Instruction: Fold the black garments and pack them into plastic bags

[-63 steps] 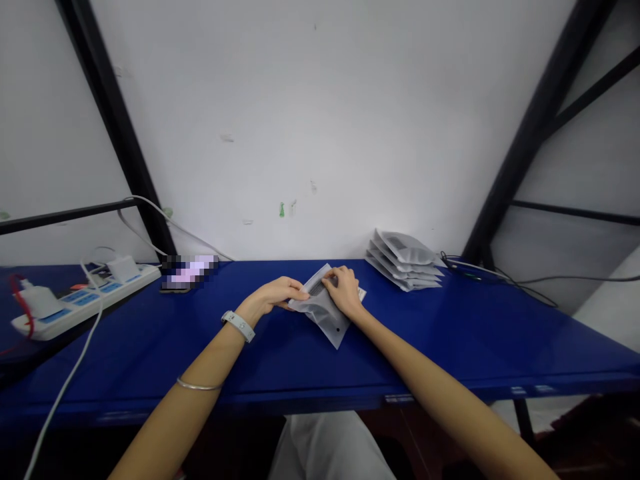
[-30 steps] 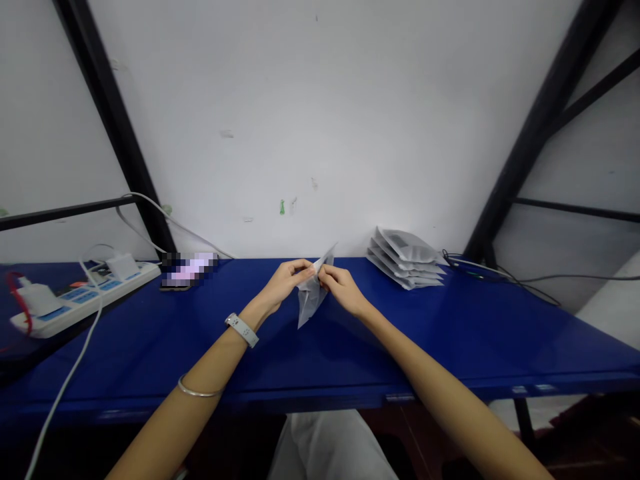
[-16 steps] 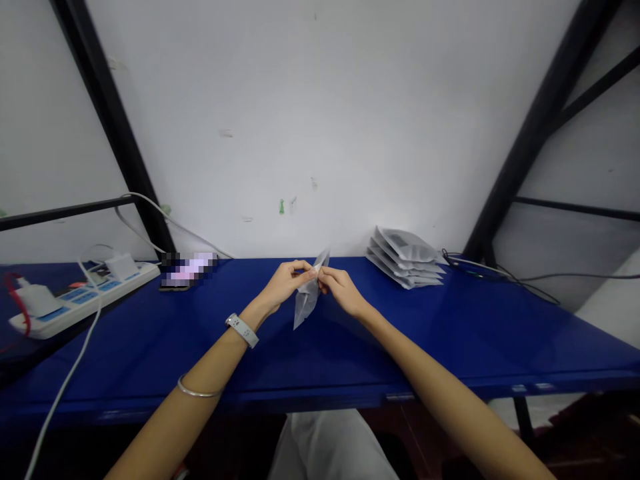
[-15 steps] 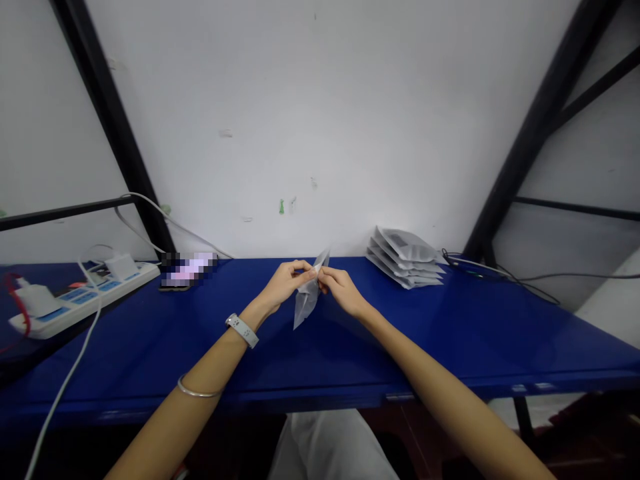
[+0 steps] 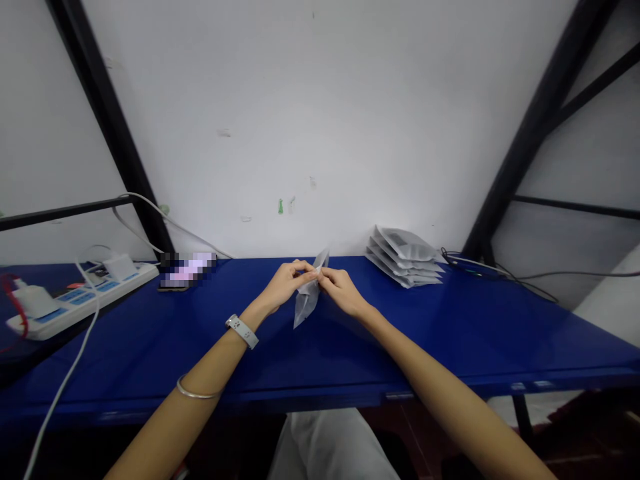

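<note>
Two bare hands share one frosted plastic bag (image 5: 307,307), and both grips are clenched: the left hand (image 5: 287,283) and the right hand (image 5: 343,292) pinch its upper part from either side, their fingertips (image 5: 316,271) almost meeting at the middle of the blue counter (image 5: 465,333). The bag's top corner pokes up just beyond the fingers, while its lower end hangs down and toward the person, tapering to a point. Whether that point touches the counter cannot be told from this view.

Two hours ago would be wrong to claim, but two seconds back the picture differed clearly: the bag lay flat on the counter beneath both hands. Now it is lifted and folded narrow between them, and the hands have drawn closer together.

Beyond the right hand, one stack of similar bags (image 5: 405,257) rests on the counter against the wall, roughly four deep — the exact count is hard to tell. Past the left hand lies one phone (image 5: 187,270), pixelated and unreadable, and further left sits one white power strip (image 5: 83,300) with a white charger (image 5: 33,300) plugged in, a red cable (image 5: 11,290) beside it. A white wristband (image 5: 242,331) and a thin metal bangle (image 5: 196,393) circle the left arm.
</note>
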